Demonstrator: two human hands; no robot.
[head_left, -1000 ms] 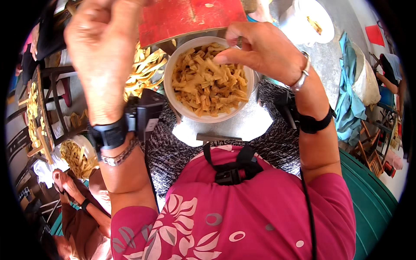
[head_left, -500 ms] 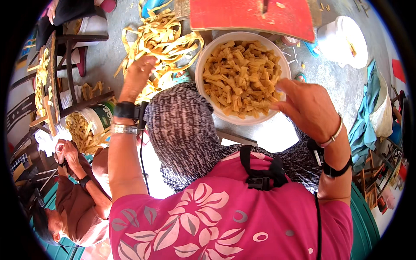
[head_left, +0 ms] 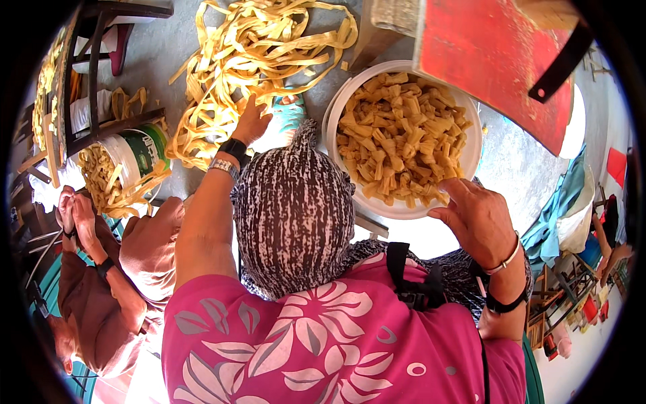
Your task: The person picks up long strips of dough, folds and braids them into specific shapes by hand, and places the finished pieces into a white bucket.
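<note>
- Far left, at nine o'clock, a co-worker in brown (head_left: pixel 94 316) sits low, both hands raised together; what they pinch is too small to tell.
- Just right of that, a white-and-green bucket (head_left: pixel 138 151) lies tipped, pale strips spilling from its mouth; its green label band is partly hidden.
- Left hand (head_left: pixel 250 124), at eleven o'clock, reaches into the heap of yellow strips (head_left: pixel 249 60) on the grey floor, fingers curled down among the ribbons. Whether they've closed on one, I cannot tell.
- Those strips look light, limp and tangly; I'd judge a single ribbon is best taken near its end and drawn free.
- Centre: a black-and-white patterned cloth (head_left: pixel 293 209) covers the middle.
- Right hand (head_left: pixel 478 219), at three o'clock, rests spread on the near rim of the white basin (head_left: pixel 471 158), full of short knotted pieces (head_left: pixel 400 135); those look stiffer, probably scoopable.
- Upper right, a red board (head_left: pixel 494 64) overhangs the basin.
</note>
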